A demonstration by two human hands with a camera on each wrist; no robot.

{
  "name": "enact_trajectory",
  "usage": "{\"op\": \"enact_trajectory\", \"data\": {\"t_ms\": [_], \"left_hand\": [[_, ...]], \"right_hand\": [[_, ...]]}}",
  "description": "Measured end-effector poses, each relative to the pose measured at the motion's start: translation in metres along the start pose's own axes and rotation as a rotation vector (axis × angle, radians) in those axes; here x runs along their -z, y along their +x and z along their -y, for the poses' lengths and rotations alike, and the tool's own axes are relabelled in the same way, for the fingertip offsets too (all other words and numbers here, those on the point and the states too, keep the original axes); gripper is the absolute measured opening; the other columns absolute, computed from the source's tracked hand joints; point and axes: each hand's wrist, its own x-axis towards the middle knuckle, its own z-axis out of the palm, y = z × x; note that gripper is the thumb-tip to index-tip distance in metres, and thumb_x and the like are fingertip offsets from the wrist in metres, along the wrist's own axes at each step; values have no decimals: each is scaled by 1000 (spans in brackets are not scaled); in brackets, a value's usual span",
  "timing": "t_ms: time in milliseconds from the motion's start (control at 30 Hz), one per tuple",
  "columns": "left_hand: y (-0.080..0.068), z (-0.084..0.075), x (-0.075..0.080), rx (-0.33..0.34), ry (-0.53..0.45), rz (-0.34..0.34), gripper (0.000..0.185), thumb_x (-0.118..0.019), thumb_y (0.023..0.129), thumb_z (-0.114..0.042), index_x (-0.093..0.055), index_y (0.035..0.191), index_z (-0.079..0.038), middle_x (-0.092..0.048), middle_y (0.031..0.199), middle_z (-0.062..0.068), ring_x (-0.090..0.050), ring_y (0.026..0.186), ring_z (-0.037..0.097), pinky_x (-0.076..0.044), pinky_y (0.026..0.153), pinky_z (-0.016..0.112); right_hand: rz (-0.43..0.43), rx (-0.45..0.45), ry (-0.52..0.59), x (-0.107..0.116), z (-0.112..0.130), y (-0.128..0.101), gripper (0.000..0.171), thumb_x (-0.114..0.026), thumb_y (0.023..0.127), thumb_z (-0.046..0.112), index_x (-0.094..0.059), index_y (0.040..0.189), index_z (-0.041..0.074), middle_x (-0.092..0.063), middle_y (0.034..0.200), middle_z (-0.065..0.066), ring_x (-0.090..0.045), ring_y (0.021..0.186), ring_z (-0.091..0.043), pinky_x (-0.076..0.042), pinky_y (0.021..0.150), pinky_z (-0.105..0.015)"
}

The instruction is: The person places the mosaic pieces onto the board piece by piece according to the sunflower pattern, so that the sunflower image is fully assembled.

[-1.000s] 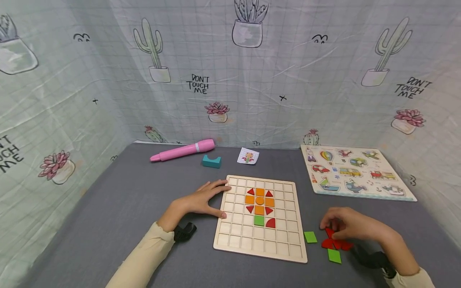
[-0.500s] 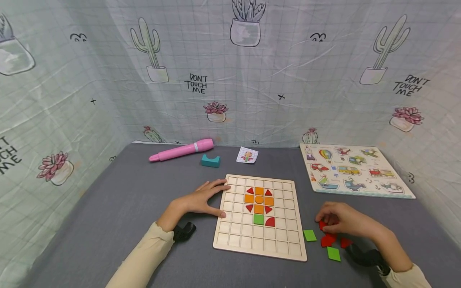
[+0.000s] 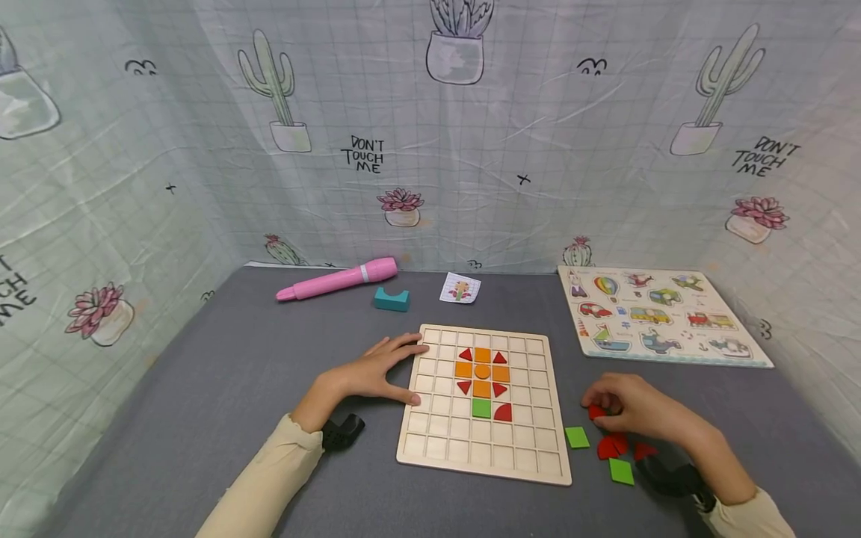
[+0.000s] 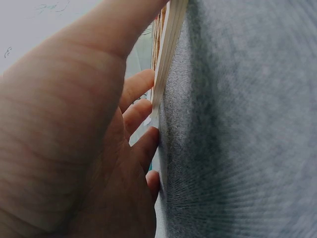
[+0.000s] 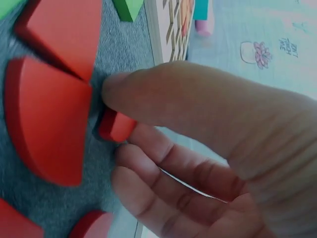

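Observation:
A square wooden grid board (image 3: 442, 448) holds orange squares, an orange circle, red triangles, a green square (image 3: 481, 408) and a red quarter-circle (image 3: 503, 412). My left hand (image 3: 368, 376) rests at its left edge, thumb and fingers spread; the left wrist view shows fingertips (image 4: 144, 78) at the board's side. To the right of the board, my right hand (image 3: 628, 403) pinches a red tile (image 5: 116, 125) between thumb and fingers, low over the table. The tile's shape is partly hidden. More red quarter-circle tiles (image 5: 49, 121) and two green tiles (image 3: 576, 438) lie close by.
Behind the board lie a pink pen-shaped toy (image 3: 336, 280), a teal block with a curved notch (image 3: 392, 300) and a small pattern card (image 3: 460, 288). A picture puzzle board (image 3: 662, 317) lies at the back right. Printed cloth (image 3: 518, 149) rises behind the table.
My right hand has shifted slightly left and away from me with a red tile, drawing it off from the red cluster. The left hand has stayed at the board's edge.

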Motion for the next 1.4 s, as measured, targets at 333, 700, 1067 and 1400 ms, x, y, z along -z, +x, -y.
{"op": "enact_trajectory", "data": {"t_ms": [333,700,1067,1400], "left_hand": [[-3,2,0,7,3,-10,85,-78,82,-42,-36,151,-14,-19,161,10,-14,148,32,-1,119,55],[0,2,-1,8,16,6,86,-77,82,-43,-36,151,-15,-19,161,9,-14,148,31,-2,120,54],[1,2,0,-20,8,3,85,-77,82,-42,-36,151,-13,-19,161,11,-16,148,29,-2,120,54],[1,1,0,-14,5,1,85,-77,82,-42,-36,151,-13,-19,161,10,-15,148,29,-1,120,53]], "right_hand": [[-19,5,-19,-2,21,19,21,-75,80,-1,-70,99,7,-55,89,4,-48,70,-3,-46,57,-23],[91,-41,77,-19,41,50,15,-73,86,5,-71,101,7,-58,96,0,-51,73,-5,-50,63,-24],[104,-44,78,-33,50,66,15,-74,86,8,-70,100,8,-59,93,2,-50,73,-5,-47,62,-22],[84,-100,77,-38,50,68,9,-75,85,11,-68,91,11,-57,81,9,-51,69,-4,-46,59,-19]]}}
